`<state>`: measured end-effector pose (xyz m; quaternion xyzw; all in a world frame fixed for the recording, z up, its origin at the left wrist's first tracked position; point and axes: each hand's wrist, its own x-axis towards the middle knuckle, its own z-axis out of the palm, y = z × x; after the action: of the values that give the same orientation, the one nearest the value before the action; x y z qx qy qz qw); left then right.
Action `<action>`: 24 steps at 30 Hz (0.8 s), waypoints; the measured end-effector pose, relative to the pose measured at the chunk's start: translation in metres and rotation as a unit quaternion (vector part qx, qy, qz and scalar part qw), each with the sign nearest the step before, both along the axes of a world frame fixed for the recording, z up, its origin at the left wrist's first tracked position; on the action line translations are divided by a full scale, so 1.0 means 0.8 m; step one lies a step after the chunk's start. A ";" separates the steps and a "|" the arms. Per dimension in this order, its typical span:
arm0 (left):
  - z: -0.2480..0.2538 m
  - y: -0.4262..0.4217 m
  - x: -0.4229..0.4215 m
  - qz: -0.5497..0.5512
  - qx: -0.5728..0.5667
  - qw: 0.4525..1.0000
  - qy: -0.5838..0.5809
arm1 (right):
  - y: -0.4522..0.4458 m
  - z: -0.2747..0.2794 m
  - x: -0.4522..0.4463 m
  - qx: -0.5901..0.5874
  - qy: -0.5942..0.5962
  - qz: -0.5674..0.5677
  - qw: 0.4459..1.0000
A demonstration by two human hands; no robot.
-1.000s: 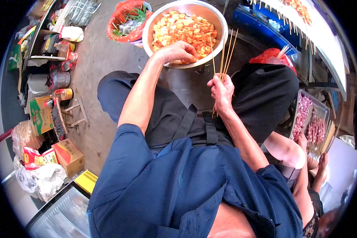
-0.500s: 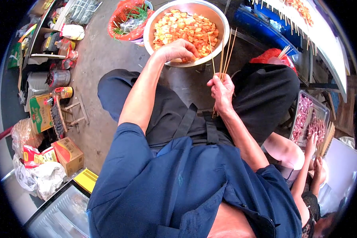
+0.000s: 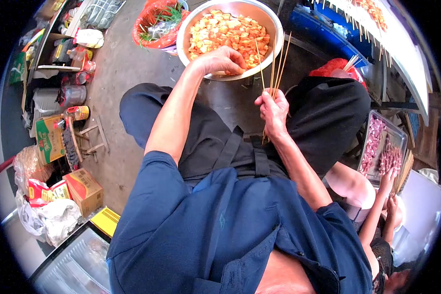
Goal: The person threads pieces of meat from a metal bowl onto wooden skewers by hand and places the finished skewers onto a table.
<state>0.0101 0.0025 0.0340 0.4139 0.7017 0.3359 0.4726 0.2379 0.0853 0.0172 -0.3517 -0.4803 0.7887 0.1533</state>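
A wide metal bowl (image 3: 279,36) of orange-red marinated chunks (image 3: 225,32), seemingly meat, stands in front of my knees. Over its near rim reaches my left hand (image 3: 221,61), fingers bent down and closed among the chunks. The fingertips are partly hidden, so what they pinch does not show. To the right of the bowl, my right hand (image 3: 273,110) is closed round several thin bamboo skewers (image 3: 279,68). They point up and away from me, with one tilted apart from the others toward the bowl. Their upper lengths look bare.
Beyond the bowl's left side sits a red-bagged bucket (image 3: 144,29) with green stalks. A white table (image 3: 402,54) with skewers over its edge stands at upper right. Lower right, a co-worker's hands (image 3: 389,188) work by a tray (image 3: 402,139) of meat. Bottles and boxes (image 3: 85,188) line the left.
My left hand stays at the chunks with only a slight shift of the fingers. My right hand and skewers barely move. The co-worker's hand by the tray has shifted slightly.
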 end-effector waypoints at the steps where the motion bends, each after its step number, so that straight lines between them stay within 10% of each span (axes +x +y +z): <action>1: -0.002 0.000 -0.002 0.018 -0.008 1.000 -0.019 | 0.000 0.000 0.000 0.001 0.002 -0.001 1.000; 24: 0.006 -0.005 0.011 0.062 0.035 0.995 0.069 | -0.002 0.000 0.001 -0.001 0.017 0.011 1.000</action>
<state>0.0192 -0.0018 0.0385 0.4083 0.7444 0.3596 0.3870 0.2389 0.0835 0.0172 -0.3335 -0.4803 0.7968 0.1521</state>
